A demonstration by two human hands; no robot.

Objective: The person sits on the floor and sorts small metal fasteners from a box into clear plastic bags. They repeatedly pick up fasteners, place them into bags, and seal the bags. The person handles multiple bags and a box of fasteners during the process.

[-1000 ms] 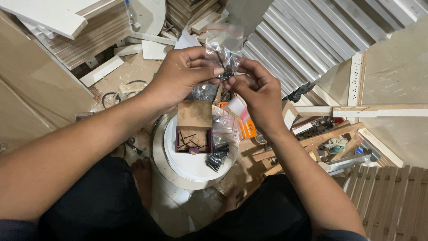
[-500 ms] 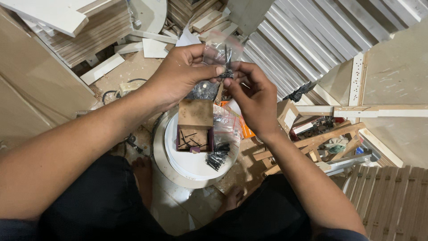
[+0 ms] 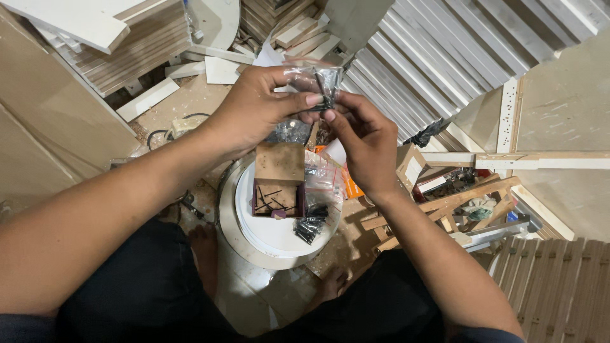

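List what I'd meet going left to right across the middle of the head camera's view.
Tan board → left hand → clear bag of dark screws → right hand → small cardboard box → wooden frame → white strip with holes.

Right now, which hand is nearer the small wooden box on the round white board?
Left. The left hand sits just above the box, almost over its lid. The right hand is off to the box's right, farther away.
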